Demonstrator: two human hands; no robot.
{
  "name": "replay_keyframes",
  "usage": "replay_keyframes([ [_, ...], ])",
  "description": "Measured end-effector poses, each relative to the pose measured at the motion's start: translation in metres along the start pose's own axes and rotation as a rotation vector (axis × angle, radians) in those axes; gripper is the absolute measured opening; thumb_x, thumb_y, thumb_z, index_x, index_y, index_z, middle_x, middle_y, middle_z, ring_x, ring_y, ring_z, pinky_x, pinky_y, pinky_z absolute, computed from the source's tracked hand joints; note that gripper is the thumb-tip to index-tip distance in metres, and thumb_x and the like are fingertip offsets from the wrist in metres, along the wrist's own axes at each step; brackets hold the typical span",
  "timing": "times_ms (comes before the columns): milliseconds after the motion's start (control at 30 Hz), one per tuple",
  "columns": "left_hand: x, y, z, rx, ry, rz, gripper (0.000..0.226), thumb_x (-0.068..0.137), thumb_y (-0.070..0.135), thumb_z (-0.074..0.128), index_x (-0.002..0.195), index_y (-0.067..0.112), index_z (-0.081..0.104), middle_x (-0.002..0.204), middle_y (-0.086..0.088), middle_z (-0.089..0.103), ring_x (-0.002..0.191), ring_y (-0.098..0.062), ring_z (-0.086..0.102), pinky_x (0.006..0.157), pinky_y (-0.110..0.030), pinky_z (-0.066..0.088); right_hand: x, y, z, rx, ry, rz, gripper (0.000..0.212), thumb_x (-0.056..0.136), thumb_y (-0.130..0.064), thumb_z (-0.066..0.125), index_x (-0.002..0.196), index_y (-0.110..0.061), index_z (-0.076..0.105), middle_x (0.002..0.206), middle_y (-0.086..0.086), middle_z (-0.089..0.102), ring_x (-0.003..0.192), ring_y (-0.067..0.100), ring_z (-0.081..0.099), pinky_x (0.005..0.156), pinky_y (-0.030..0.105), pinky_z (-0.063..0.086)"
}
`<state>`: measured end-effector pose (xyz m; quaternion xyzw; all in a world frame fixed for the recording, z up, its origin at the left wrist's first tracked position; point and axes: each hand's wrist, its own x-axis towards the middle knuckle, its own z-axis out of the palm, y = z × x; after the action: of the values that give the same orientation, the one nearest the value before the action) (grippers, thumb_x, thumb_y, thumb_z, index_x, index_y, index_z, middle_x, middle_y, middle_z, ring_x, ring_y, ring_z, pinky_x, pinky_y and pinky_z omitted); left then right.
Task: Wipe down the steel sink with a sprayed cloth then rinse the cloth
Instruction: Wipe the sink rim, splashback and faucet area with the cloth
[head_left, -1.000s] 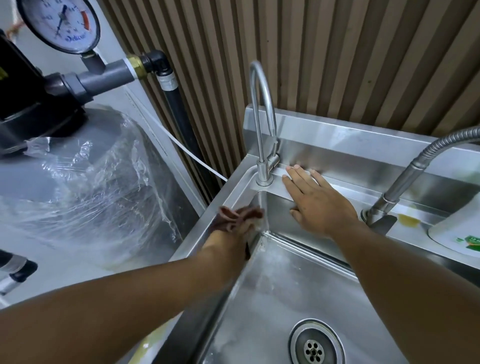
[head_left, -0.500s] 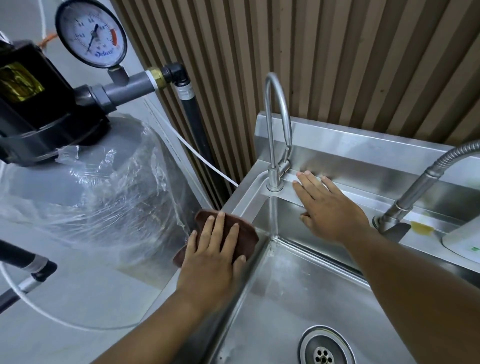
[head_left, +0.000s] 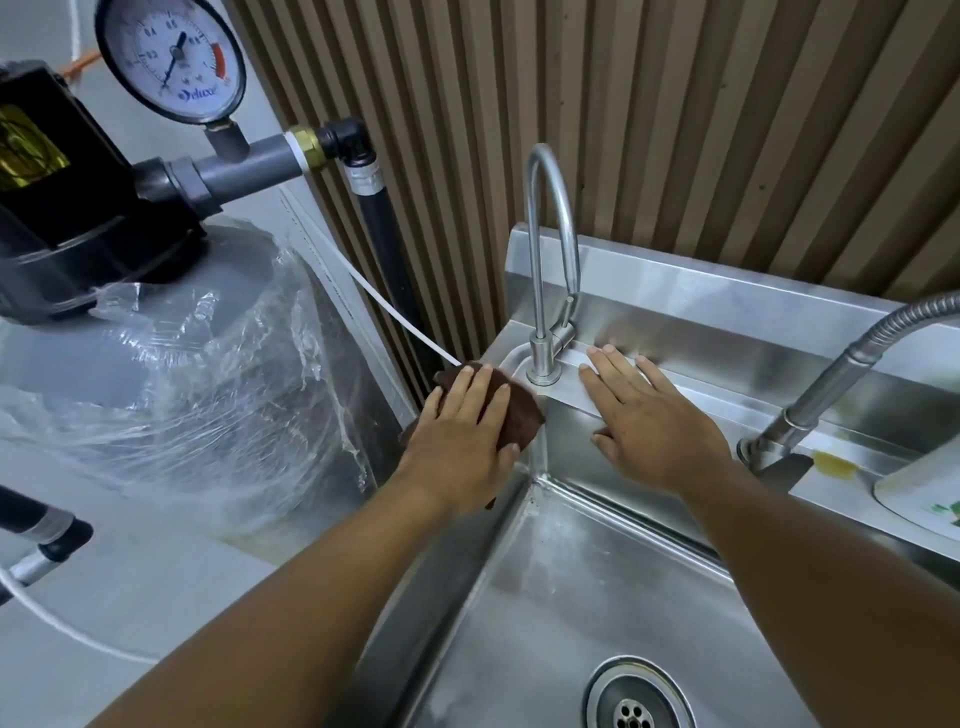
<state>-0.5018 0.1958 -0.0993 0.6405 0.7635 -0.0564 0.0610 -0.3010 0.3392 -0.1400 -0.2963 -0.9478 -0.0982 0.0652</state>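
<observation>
Fingers (head_left: 470, 400) of the left hand (head_left: 457, 452) lie straight and slightly spread, pressing onto the steel sink's (head_left: 561, 587) rear left rim corner a dark brown cloth (head_left: 524, 415), crumpled and folded. Right hand (head_left: 660, 431) rests flat, fingers spread, beside the gooseneck tap (head_left: 550, 249).

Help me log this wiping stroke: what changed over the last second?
The left hand went from bunching the brown cloth on the sink's left rim to pressing it flat with straight fingers. It then slid the cloth back along the rim toward the base of the gooseneck faucet. The right hand stayed flat on the back ledge beside the faucet.
</observation>
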Motion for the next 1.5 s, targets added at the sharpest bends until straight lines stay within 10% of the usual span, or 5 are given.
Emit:
replay_keyframes([
  [167,-0.028,0.006,0.006,0.096,0.119,-0.123,0.073,0.097,0.057,0.03,0.158,0.018,0.02,0.154,-0.014,0.028,0.141,-0.036,0.024,0.117,-0.053,0.021,0.0,0.0,-0.002,-0.01,-0.013,0.0,0.079,0.086,-0.038,0.066,0.152,-0.005,0.037,0.16,0.016,0.033,0.15,0.03,0.028,0.121,0.048,0.025],
  [467,0.06,0.013,-0.018,-0.01,-0.059,-0.021,0.095,0.096,0.056,0.045,0.159,0.009,-0.008,0.168,-0.006,-0.015,0.153,-0.025,-0.016,0.125,-0.046,0.0,0.0,-0.001,0.0,-0.009,-0.008,0.008,0.082,0.085,-0.038,0.068,0.152,-0.005,0.037,0.16,0.016,0.033,0.15,0.029,0.028,0.122,0.048,0.025],
  [967,-0.055,-0.005,0.017,0.1,0.03,0.015,0.073,0.101,0.04,0.033,0.16,0.015,-0.002,0.168,-0.004,-0.008,0.154,-0.025,-0.012,0.125,-0.046,0.001,0.0,-0.003,0.001,-0.029,-0.043,0.048,0.083,0.084,-0.037,0.072,0.152,-0.006,0.038,0.161,0.015,0.032,0.149,0.03,0.029,0.12,0.049,0.026],
  [1200,-0.118,-0.017,0.031,0.006,0.088,0.001,0.074,0.095,0.057,0.038,0.152,0.009,0.04,0.16,-0.008,0.036,0.149,-0.029,0.03,0.114,-0.051,0.037,0.003,-0.029,-0.025,-0.015,-0.29,0.225,0.076,0.101,-0.03,0.045,0.161,-0.017,0.001,0.169,0.006,-0.008,0.155,0.027,-0.003,0.123,0.048,0.005],
  [1500,-0.118,-0.06,0.016,0.071,0.171,0.304,0.055,0.096,0.035,0.035,0.141,0.012,0.056,0.15,-0.004,0.051,0.143,-0.027,0.041,0.118,-0.046,0.031,-0.063,-0.194,-0.115,1.079,-0.169,0.878,0.039,0.105,-0.034,0.043,0.139,-0.016,0.051,0.137,-0.003,0.054,0.131,0.023,0.05,0.098,0.028,0.038],
])
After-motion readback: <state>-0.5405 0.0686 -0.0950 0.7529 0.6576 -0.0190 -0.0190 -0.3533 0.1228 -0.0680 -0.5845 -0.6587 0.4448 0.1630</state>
